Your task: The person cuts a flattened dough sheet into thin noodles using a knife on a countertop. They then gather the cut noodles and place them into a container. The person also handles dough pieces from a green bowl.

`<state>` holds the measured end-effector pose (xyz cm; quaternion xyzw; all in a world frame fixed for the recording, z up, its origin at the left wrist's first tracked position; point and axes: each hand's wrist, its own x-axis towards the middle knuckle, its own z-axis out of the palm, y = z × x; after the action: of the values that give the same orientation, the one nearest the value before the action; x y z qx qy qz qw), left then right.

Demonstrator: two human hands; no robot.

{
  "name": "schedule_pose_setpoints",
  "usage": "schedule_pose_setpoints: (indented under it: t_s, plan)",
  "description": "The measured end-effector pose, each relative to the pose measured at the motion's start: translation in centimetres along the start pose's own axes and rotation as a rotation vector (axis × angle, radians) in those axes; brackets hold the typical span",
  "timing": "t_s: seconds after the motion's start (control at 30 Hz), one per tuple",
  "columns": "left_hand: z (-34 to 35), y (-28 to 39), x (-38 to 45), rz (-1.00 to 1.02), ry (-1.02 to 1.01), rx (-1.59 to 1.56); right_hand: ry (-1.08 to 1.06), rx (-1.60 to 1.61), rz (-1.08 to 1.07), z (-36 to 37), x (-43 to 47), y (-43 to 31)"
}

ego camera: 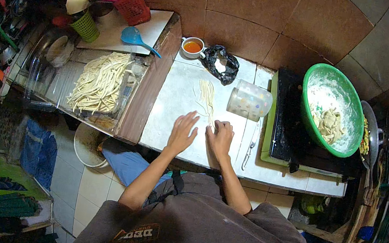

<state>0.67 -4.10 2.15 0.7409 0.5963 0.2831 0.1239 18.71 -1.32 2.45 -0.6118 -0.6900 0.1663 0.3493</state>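
Observation:
A small bundle of thin dough strips (206,93) lies on the white tiled counter (180,91), with a few loose strands at its left. My right hand (220,134) is at the bundle's near end, fingers bent; whether they pinch the strips is hidden. Just left of it, my left hand (182,132) rests palm down near the loose strands, fingers apart and holding nothing. A larger heap of thicker dough strips (102,80) fills a clear plastic tray or sheet on the left. On the right, a green basin (356,107) holds floury dough (329,126).
A translucent dotted plastic container (251,99) lies sideways beside a knife (250,149). Behind are a cup of orange liquid (192,47) and a black plastic bag (222,76) with white contents. The basin stands on a gas stove (281,137). A blue rice scoop (133,37) lies at left.

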Motion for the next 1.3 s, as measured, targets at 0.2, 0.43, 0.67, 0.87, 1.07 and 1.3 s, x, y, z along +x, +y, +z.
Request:
schedule_pose_setpoints:
  t_s: [0.2, 0.43, 0.67, 0.87, 1.07, 1.3]
  plan:
    - [1.7, 1.5, 2.2, 0.185, -0.082, 0.09, 0.01, 0.042, 0.02, 0.5, 0.1, 0.2]
    - [1.7, 1.2, 2.1, 0.205, -0.09, 0.137, 0.137, 0.016, 0.06, -0.3, 1.8, 1.6]
    - [1.6, 1.0, 2.0, 0.121, -0.061, -0.071, 0.16, 0.515, 0.222, -6.1, 6.3, 2.3]
    - [-0.8, 2.7, 2.0, -0.051, 0.082, -0.294, -0.042, 0.763, 0.116, -12.1, 8.4, -4.2]
    - [-5.7, 7.1, 3.1, -0.032, -0.015, -0.864, -0.284, 0.942, 0.038, -15.8, 8.9, -12.0]
    - [-13.8, 6.8, 0.3, -0.17, -0.026, -1.133, -0.489, 1.093, -0.107, -15.6, 9.7, -19.0]
